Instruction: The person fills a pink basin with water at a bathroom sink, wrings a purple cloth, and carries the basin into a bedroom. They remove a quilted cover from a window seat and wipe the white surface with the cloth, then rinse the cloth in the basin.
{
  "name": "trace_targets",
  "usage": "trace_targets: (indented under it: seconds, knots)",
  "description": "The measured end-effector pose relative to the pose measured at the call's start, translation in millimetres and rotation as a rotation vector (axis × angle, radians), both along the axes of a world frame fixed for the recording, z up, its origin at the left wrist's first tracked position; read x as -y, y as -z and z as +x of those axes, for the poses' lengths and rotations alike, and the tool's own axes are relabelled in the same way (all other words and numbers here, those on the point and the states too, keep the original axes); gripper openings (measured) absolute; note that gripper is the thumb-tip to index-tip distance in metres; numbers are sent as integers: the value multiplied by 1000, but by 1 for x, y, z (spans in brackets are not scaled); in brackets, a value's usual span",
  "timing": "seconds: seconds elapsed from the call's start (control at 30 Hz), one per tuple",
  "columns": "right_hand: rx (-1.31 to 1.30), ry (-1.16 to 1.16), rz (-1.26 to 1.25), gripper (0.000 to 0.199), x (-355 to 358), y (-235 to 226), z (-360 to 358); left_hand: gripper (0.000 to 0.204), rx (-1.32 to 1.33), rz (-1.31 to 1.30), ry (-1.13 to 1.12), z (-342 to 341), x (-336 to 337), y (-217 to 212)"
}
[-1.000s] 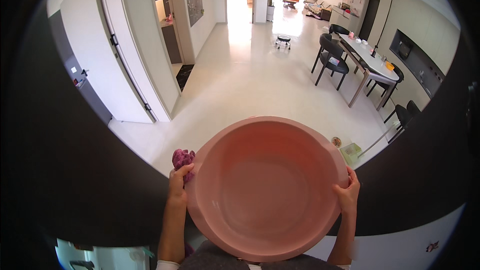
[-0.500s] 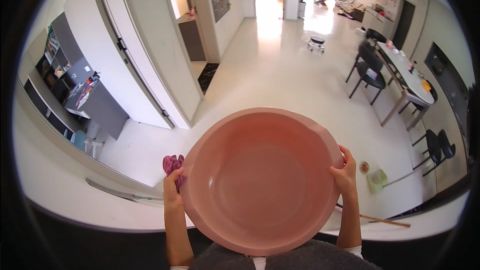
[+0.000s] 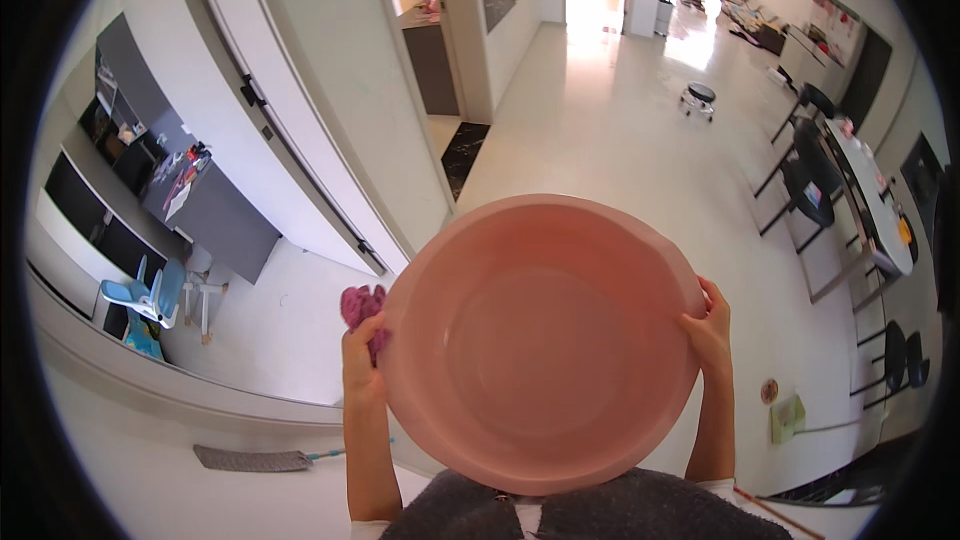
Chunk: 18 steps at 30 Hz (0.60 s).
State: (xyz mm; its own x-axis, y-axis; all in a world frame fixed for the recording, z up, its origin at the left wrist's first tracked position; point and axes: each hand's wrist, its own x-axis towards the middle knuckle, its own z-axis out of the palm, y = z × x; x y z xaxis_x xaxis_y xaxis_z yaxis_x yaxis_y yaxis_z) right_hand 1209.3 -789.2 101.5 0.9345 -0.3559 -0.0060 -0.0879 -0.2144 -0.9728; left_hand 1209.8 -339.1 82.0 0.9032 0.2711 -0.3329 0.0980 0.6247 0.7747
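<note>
I carry a large round pink plastic basin in front of my chest, its hollow inside facing up with nothing in it. My left hand grips the basin's left rim and also pinches a crumpled magenta cloth against it. My right hand holds the right rim, fingers curled over the edge. Both forearms come up from the lower edge on either side of the basin.
A long glossy white floor runs ahead. A white sliding-door wall stands at left, with a grey desk and a small blue child's chair behind it. A dining table with dark chairs is at right. A flat mop lies low left.
The view has swung left and moved forward: the room with the grey desk and blue chair has come into sight, and the dining table has slid to the right. My grip on the basin is unchanged.
</note>
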Motion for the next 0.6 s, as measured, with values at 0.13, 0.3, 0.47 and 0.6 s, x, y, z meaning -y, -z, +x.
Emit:
trace_targets:
  seconds: [0.13, 0.3, 0.47, 0.6]
  knots:
    - [-2, 75, 34, 61, -34, 8, 81, 23, -24, 87, 9, 100, -23, -22]
    - [-31, 114, 31, 61, -81, -1, 194, 24, -20, -24, 77, 227, -68, -22]
    - [-31, 80, 14, 64, -94, 0, 332, 26, -59, -9, 15, 355, -90, 3]
    - [34, 44, -12, 63, -98, 0, 452, 31, -104, 43, -50, 462, -86, -10]
